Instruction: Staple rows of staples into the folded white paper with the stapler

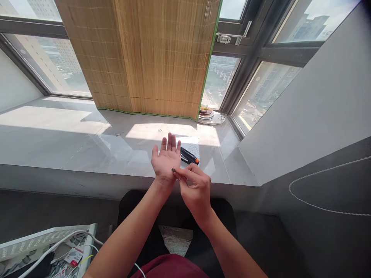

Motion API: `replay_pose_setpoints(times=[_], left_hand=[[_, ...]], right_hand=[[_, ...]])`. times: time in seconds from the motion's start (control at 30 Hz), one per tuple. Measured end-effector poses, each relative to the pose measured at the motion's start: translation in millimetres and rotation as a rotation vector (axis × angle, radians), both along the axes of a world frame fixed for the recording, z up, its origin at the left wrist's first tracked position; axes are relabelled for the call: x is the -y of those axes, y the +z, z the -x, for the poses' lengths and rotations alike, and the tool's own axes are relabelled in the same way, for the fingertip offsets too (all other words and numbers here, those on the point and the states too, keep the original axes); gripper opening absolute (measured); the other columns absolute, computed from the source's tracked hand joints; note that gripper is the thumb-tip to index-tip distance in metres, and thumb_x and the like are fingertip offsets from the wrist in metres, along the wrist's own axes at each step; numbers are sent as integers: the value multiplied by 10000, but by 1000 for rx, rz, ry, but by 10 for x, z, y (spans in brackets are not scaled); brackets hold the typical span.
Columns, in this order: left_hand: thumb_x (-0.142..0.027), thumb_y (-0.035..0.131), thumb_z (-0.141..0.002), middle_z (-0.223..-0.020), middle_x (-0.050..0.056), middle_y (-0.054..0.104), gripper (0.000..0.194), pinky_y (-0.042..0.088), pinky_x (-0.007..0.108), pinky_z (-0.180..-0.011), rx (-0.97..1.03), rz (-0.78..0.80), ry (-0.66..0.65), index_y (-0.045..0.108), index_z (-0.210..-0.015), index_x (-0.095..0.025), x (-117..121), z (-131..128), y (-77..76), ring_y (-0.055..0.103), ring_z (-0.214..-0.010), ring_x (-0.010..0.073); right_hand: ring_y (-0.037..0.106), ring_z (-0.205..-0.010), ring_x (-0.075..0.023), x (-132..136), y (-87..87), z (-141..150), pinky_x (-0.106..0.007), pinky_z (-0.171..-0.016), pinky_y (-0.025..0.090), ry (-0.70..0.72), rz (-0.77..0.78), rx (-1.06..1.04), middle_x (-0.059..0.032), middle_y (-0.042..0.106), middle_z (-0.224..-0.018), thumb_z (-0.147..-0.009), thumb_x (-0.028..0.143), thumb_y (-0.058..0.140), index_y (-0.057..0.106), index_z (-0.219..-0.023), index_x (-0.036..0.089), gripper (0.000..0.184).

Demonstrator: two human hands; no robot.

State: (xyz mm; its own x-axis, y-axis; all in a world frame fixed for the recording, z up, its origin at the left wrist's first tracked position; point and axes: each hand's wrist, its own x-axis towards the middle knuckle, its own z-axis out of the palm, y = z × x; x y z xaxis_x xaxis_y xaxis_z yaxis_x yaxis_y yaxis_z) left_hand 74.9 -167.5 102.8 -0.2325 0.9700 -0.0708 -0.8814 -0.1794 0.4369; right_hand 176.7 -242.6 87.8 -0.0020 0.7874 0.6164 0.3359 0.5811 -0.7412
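Observation:
My left hand [165, 160] is turned palm up above the front of the sill, its fingers stretched out and holding nothing. At the heel of that palm, my right hand [195, 187] pinches a small dark piece [173, 170] between thumb and fingertips. The piece is too small to identify. Just beyond my hands lies a black stapler-like tool [189, 156] with an orange end, partly hidden by my left fingers. It rests on a white printed sheet [193, 142]. Thin dark slivers [160, 130] lie farther back on the sill.
A bamboo blind [150, 58] hangs over the window behind the pale sill [72, 146]. Stacked plates [211, 117] stand at the back right corner. A white basket [49, 235] with cables and small packets is at lower left. A beaded cord [292, 193] loops at right.

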Motion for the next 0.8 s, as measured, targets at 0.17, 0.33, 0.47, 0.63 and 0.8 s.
replay_pose_setpoints(times=[0.17,0.33,0.47,0.63,0.8], left_hand=[[-404,236,-1106,-1487,73,638,449,517,468,-1175,16,7,1,640,-1213,-240,67,-48,102,565,-1445,224],[-384,233,-1109,-1480,63,641,449,525,476,-1175,56,-2,-29,650,-1192,-239,111,-98,157,562,-1450,226],[-360,217,-1111,-1475,61,644,460,527,463,-1177,96,-2,-55,656,-1146,-229,137,-126,214,556,-1456,217],[-359,224,-1110,-1471,58,645,454,534,479,-1173,71,-10,-53,656,-1178,-237,151,-104,269,557,-1456,226],[-331,238,-1106,-1448,80,655,441,535,537,-1160,162,-69,-93,665,-1128,-222,214,-134,308,554,-1460,263]], right_hand=[[629,-753,-188,340,-40,-53,-329,-666,547,145,-125,46,-32,683,-818,-962,42,602,797,-1213,341,436],[624,-766,-205,330,20,-150,-344,-654,550,-21,-66,-42,-41,656,-853,-985,89,607,742,-1332,351,455],[582,-770,-195,239,30,-212,-322,-658,543,39,33,97,-44,579,-883,-1024,100,492,612,-1510,310,543],[535,-819,-228,469,-71,-245,-354,-681,546,372,-148,391,-66,580,-923,-946,17,453,418,-1647,319,764],[509,-816,-245,464,-35,-385,-385,-700,550,372,-121,491,-65,577,-920,-915,-1,414,265,-1707,289,856]])
